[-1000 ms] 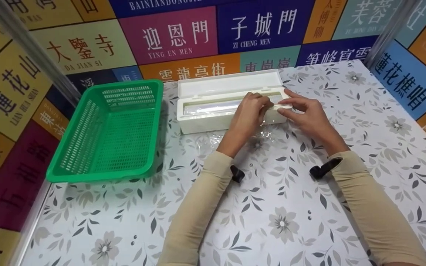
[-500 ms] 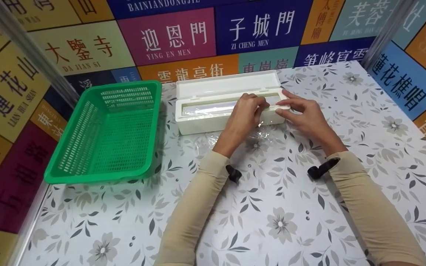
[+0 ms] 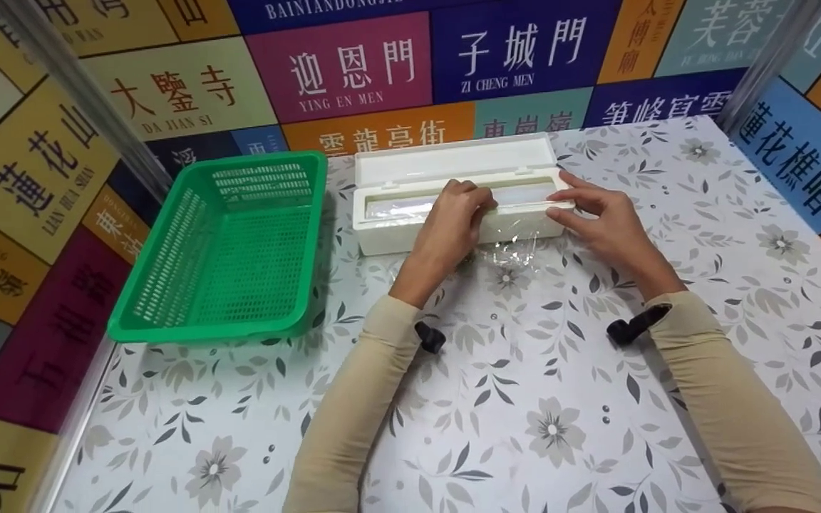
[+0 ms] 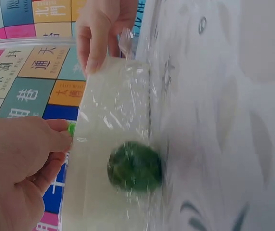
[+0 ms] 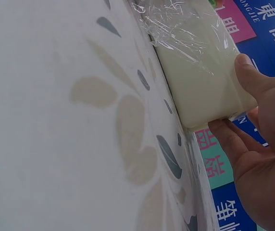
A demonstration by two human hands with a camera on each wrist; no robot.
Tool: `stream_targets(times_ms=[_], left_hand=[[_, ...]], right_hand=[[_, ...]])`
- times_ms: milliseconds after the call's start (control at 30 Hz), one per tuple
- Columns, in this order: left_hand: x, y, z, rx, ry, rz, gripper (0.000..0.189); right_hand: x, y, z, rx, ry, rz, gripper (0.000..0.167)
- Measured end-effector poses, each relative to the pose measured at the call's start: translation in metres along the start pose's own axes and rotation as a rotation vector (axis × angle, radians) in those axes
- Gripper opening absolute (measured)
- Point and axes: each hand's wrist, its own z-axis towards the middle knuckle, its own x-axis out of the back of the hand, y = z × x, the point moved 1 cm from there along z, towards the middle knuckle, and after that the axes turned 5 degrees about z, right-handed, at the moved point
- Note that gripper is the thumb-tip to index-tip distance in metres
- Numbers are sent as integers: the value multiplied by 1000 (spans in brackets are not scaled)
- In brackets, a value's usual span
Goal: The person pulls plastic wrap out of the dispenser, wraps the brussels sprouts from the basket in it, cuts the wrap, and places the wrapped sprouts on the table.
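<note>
A cream cling film dispenser box (image 3: 389,239) stands near the back of the table, its white lid (image 3: 453,160) tipped back. Clear cling film (image 3: 510,246) hangs crumpled over its front edge. My left hand (image 3: 450,221) is at the box's front rim, thumb and finger pinching a small green slide cutter (image 4: 71,128). A round green vegetable picture (image 4: 135,167) shows behind film on the box front. My right hand (image 3: 606,221) grips the box's right end, with the thumb (image 5: 243,65) on the front face and fingers beneath the end in the right wrist view.
A green plastic basket (image 3: 300,285) stands left of the box. Behind it rises a wall panel (image 3: 353,71) of coloured name tiles. The table (image 3: 417,449) wears a white leaf-and-flower cover.
My left hand has slid leftward along the box's front rim, leaving more film in view to its right. The right hand keeps its hold on the box's end.
</note>
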Motion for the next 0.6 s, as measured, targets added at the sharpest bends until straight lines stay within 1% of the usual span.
stream_targets(times_ms=[200,400,600], left_hand=[[8,-9,-7,17,11,13,17],[16,-18,-15,38,6,15,16],[22,-28,-23,42,9,18,15]], right_hand=[[4,1,0,-7,-5,-17,38],[3,3,2,-15,2,-13,39],[-2,-8,-2,-19,-5,-4,37]])
